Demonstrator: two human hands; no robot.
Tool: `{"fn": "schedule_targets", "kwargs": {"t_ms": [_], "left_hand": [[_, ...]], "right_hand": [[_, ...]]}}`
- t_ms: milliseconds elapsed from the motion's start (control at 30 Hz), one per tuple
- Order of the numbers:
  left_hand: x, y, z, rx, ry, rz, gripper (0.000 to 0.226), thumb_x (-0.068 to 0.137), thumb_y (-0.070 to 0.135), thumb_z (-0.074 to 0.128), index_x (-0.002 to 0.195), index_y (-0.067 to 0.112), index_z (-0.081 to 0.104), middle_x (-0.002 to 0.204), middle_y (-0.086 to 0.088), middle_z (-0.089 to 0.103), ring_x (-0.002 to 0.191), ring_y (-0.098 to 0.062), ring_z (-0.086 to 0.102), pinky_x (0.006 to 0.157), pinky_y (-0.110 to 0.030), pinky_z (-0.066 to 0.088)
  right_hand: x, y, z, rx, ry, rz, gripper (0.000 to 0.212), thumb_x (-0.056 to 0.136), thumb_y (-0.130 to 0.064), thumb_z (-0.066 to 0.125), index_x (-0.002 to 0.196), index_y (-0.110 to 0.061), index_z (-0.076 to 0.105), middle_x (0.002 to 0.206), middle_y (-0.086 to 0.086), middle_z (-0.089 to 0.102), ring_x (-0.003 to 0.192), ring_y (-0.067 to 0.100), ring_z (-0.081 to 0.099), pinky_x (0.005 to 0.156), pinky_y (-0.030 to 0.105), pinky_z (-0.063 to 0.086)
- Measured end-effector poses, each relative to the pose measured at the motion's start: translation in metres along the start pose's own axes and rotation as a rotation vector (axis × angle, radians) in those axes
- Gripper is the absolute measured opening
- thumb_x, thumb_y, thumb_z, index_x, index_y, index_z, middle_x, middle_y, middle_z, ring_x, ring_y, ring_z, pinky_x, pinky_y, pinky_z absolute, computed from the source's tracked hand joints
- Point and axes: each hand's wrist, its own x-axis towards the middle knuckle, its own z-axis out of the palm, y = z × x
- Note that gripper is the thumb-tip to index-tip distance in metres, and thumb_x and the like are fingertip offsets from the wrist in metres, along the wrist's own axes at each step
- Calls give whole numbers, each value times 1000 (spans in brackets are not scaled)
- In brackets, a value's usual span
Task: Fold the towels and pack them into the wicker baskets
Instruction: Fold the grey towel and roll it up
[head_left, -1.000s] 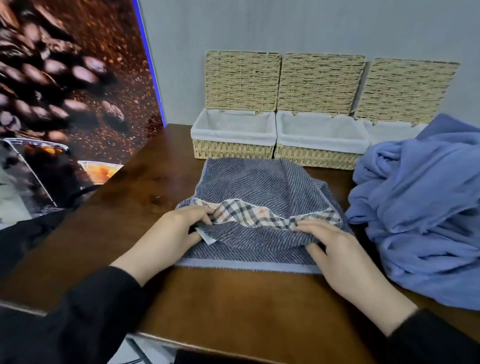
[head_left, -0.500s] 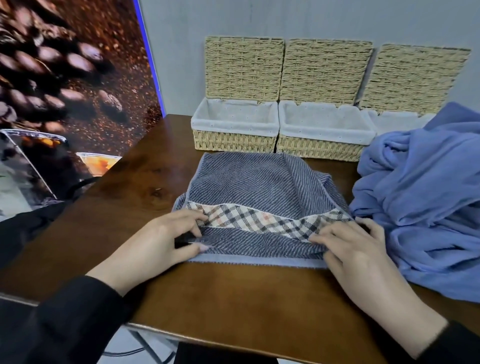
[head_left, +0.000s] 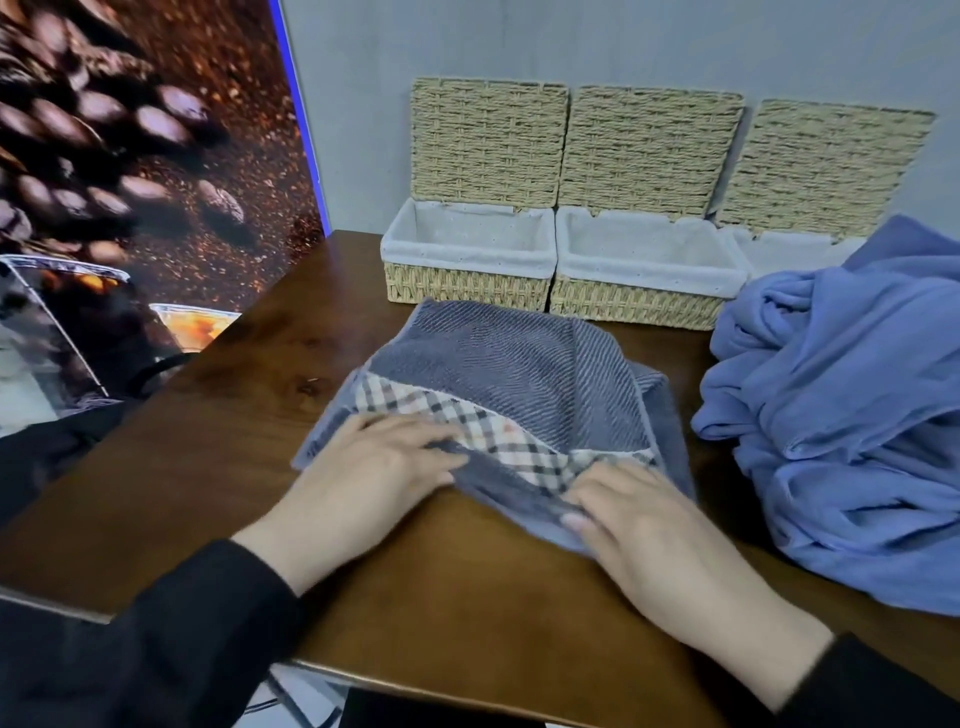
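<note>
Both hands — left hand (head_left: 374, 467), right hand (head_left: 639, 514) — pinched the grey towel (head_left: 509, 374) by its near edge; it looked soft and floppy, best held at the corners.

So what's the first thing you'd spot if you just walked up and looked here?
Probably the two hands, left hand and right hand, gripping the near edge of a grey towel with a checked stripe, in the middle of the brown table. Next, the big crumpled blue towel heaped on the right, and the open wicker baskets with white lining along the back wall.
</note>
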Motion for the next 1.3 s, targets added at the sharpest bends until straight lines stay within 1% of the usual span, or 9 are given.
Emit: {"fn": "schedule_targets", "kwargs": {"t_ms": [167,267,367,500,667,900,1033,1167,1300], "left_hand": [[-3,-28,-23,58,143,-219,39,82,1,70,110,29,78,137,-1,64,129,-27,57,107,-51,40],[4,14,-23,-250,164,-207,31,97,28,60,127,28,69,138,11,61,130,-10,54,114,-42,39],[14,32,-6,-103,-79,-315,59,100,63,35,153,37,37,163,17,26,152,-7,18,126,-44,12],[22,8,-3,-109,-187,-307,70,93,68,38,156,42,26,165,22,9,154,-3,0,126,-42,-7],[15,-5,-7,-328,106,-288,44,94,48,62,137,39,58,149,24,44,144,4,31,125,-47,14],[12,19,-10,-287,231,-180,48,97,60,43,126,32,68,136,24,54,129,9,40,114,-44,34],[9,56,-21,-283,262,-101,48,94,65,47,118,29,68,119,19,56,117,-3,50,103,-36,37],[28,87,-22,-254,159,-319,55,81,76,54,120,37,50,111,22,45,108,-2,47,94,-28,42],[36,85,-20,-125,284,-374,19,93,46,58,98,30,50,91,14,48,88,-13,52,75,-33,46]], "right_hand": [[11,-3,-4,120,-82,2,48,100,-60,36,141,-38,52,136,-31,45,128,-10,35,114,13,18],[14,-2,0,107,-102,-27,48,102,-55,35,135,-34,62,133,-27,49,125,-6,42,112,21,32],[13,-12,1,175,-70,-83,37,105,-46,41,128,-33,66,127,-26,57,119,-7,51,103,18,42],[23,12,-1,164,259,160,26,96,-35,61,119,-25,67,116,-16,61,110,6,59,95,33,51],[47,42,10,123,125,382,53,91,-39,71,140,-23,57,136,-9,56,126,19,52,104,50,45],[72,43,5,140,96,340,48,92,-39,67,138,-41,53,154,-13,32,142,14,24,110,49,25],[76,36,8,234,230,250,13,95,-30,65,106,-34,68,140,-15,50,135,11,36,104,40,24],[90,27,-13,258,335,87,7,101,-27,55,97,-30,61,100,-23,61,101,-8,50,104,43,34],[103,13,-27,284,304,-27,9,100,-29,59,92,-34,59,87,-25,59,88,-7,52,86,34,38]]}}
